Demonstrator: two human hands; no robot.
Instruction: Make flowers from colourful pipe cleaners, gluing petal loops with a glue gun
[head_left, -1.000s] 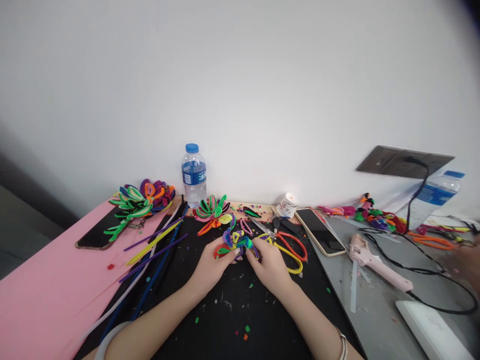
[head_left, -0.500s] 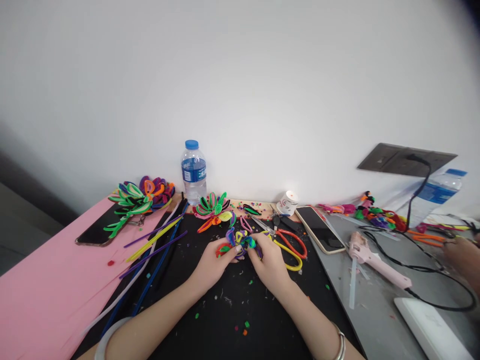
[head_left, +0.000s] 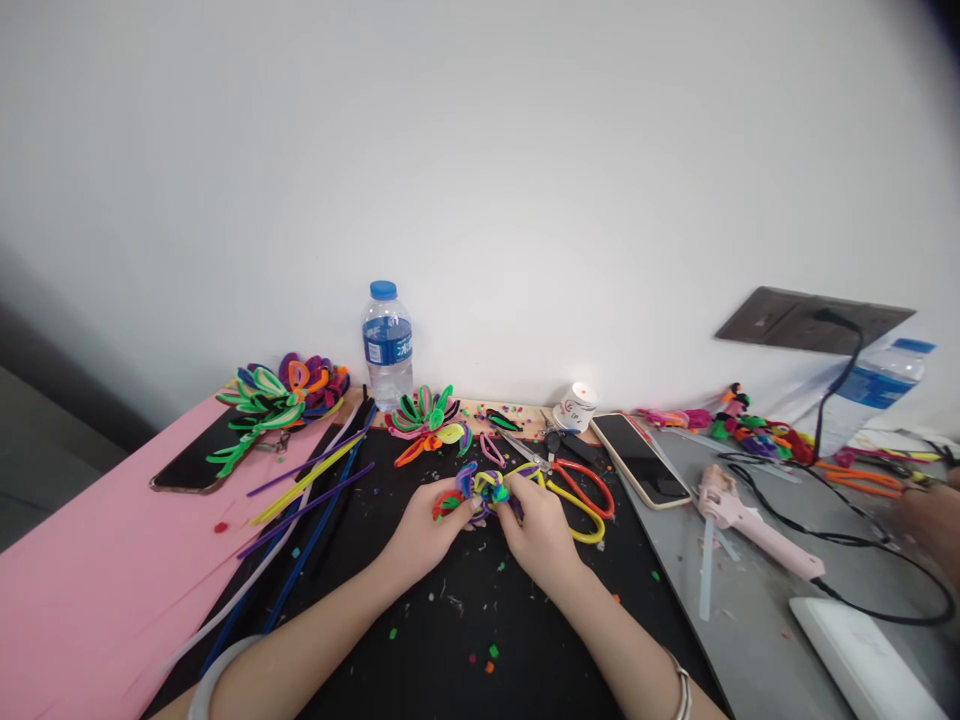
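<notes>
Between both hands is a pipe-cleaner flower [head_left: 489,487] of purple, yellow, green and red loops, raised just over the black mat [head_left: 420,620]. My left hand [head_left: 429,522] pinches its left side, thumb on top. My right hand [head_left: 541,525] grips the right side, fingertips near the blue-green loops; the fingers partly hide it. Beyond the hands lies a second pipe-cleaner flower [head_left: 426,425] in green, pink and orange. Scissors [head_left: 585,490] with red and yellow handles rest beside my right hand, blades pointing back left. A small pink loop [head_left: 492,450] lies close behind the held flower.
Loose pipe cleaners [head_left: 307,485], a phone [head_left: 196,455] and looped flowers [head_left: 289,395] are at left. A water bottle [head_left: 388,350] and a paper roll [head_left: 576,407] stand by the wall. At right are another phone [head_left: 641,460], a corded glue gun [head_left: 757,525] and another person's hand [head_left: 930,515].
The held flower has turned slightly between my fingers, showing more of its yellow and green loops. Both hands stay in nearly the same place. The other person's hand has shifted slightly right.
</notes>
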